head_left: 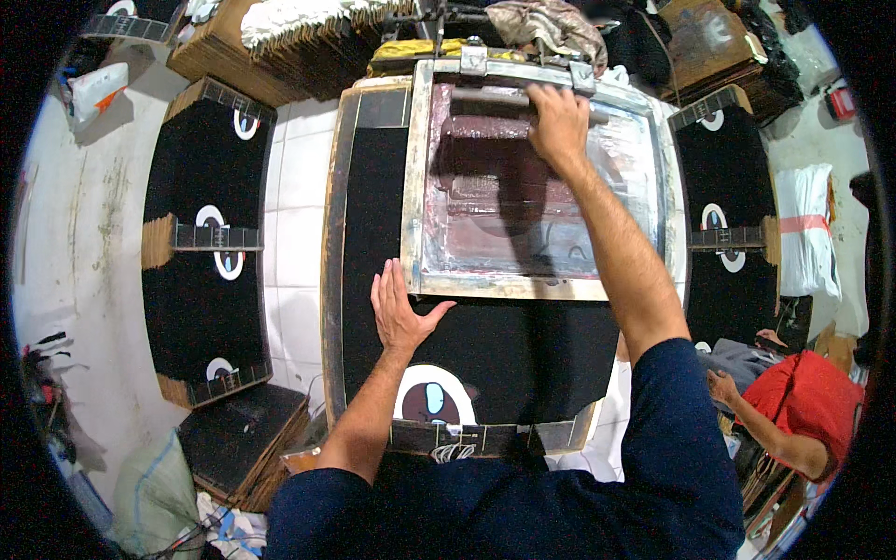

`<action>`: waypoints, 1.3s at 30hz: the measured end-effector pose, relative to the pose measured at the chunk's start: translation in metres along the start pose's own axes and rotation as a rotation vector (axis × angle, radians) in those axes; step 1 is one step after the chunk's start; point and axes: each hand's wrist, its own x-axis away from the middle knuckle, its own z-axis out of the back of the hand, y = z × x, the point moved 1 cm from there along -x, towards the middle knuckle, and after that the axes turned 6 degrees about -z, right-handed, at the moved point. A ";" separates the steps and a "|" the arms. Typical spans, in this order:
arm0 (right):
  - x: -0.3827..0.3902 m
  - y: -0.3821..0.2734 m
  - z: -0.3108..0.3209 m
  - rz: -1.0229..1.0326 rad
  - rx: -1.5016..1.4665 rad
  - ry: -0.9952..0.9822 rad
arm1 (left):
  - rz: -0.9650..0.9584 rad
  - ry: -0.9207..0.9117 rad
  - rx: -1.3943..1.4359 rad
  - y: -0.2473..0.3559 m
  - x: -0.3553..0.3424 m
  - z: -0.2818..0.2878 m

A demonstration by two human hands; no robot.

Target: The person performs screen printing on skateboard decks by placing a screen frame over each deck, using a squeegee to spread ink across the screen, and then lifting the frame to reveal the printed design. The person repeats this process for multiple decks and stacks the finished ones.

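The right hand (558, 123) grips the squeegee (509, 101) at the far end of the screen frame (417, 187). The left hand (399, 313), fingers spread flat, steadies the black fabric (523, 350). The pull looks barely begun.

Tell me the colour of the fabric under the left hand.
Black fabric, seen in the head view, under the left hand.

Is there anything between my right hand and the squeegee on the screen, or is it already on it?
Nothing visible stands between them. The right hand already grips the squeegee at the far end of the screen frame. The left hand rests flat on the black fabric beside the frame's near corner.
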 end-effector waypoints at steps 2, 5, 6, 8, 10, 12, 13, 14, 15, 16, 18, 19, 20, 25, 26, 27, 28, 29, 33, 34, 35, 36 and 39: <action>-0.026 0.002 -0.020 -0.001 0.028 -0.058 | -0.009 -0.007 -0.033 0.000 -0.001 -0.001; -0.044 -0.005 -0.046 0.017 0.016 -0.094 | -0.022 -0.011 -0.037 0.001 0.000 -0.002; -0.048 -0.008 -0.052 -0.003 0.040 -0.134 | -0.026 -0.013 -0.048 0.001 0.000 -0.002; -0.049 -0.011 -0.058 0.012 0.047 -0.130 | -0.038 -0.010 -0.047 0.000 -0.001 -0.003; -0.044 -0.012 -0.057 0.082 0.030 -0.125 | -0.035 -0.022 -0.055 -0.001 -0.001 -0.003; -0.034 -0.015 -0.054 0.217 -0.040 -0.112 | -0.025 -0.067 -0.072 -0.001 -0.001 -0.003; -0.027 -0.015 -0.052 0.240 -0.035 -0.150 | -0.020 -0.077 -0.083 0.000 -0.001 -0.004; -0.022 -0.016 -0.050 0.271 -0.040 -0.166 | -0.019 -0.075 -0.096 0.001 -0.001 -0.004; -0.016 -0.016 -0.048 0.331 -0.052 -0.167 | -0.010 -0.064 -0.077 0.002 -0.001 -0.004; -0.009 -0.016 -0.045 0.384 -0.062 -0.184 | -0.022 -0.053 -0.082 0.003 -0.001 -0.004; 0.005 -0.016 -0.036 0.434 -0.117 -0.165 | -0.009 -0.061 -0.097 0.004 0.000 -0.005; 0.011 -0.012 -0.031 0.434 -0.094 -0.219 | -0.009 -0.065 -0.109 0.003 0.000 -0.004; 0.020 -0.010 -0.025 0.457 -0.098 -0.201 | -0.023 -0.060 -0.102 0.004 0.000 -0.005; 0.078 0.009 0.005 0.251 -0.099 -0.153 | -0.031 -0.052 -0.096 0.001 0.001 -0.005; 0.081 0.011 0.005 0.218 -0.082 -0.230 | -0.034 -0.048 -0.096 0.001 0.001 -0.005; 0.082 0.010 0.005 0.229 -0.117 -0.140 | -0.021 -0.048 -0.088 0.001 0.001 -0.006; 0.080 0.010 0.002 0.232 -0.116 -0.105 | -0.013 -0.043 -0.076 0.001 0.001 -0.006; 0.079 0.008 0.000 0.235 -0.114 -0.064 | -0.012 -0.038 -0.067 0.001 0.000 -0.006; 0.066 0.002 -0.010 0.169 -0.131 -0.060 | 0.010 -0.089 -0.104 0.002 0.002 -0.006; 0.059 0.003 -0.013 0.187 -0.119 -0.055 | -0.001 -0.086 -0.103 0.002 0.003 -0.007; 0.050 0.005 -0.017 0.186 -0.107 -0.023 | -0.008 -0.091 -0.106 0.002 0.004 -0.007; 0.042 0.009 -0.019 0.198 -0.096 0.063 | -0.010 -0.083 -0.113 0.001 0.003 -0.008; 0.011 0.025 -0.030 0.100 -0.056 0.133 | 0.002 -0.100 -0.097 0.000 0.006 -0.008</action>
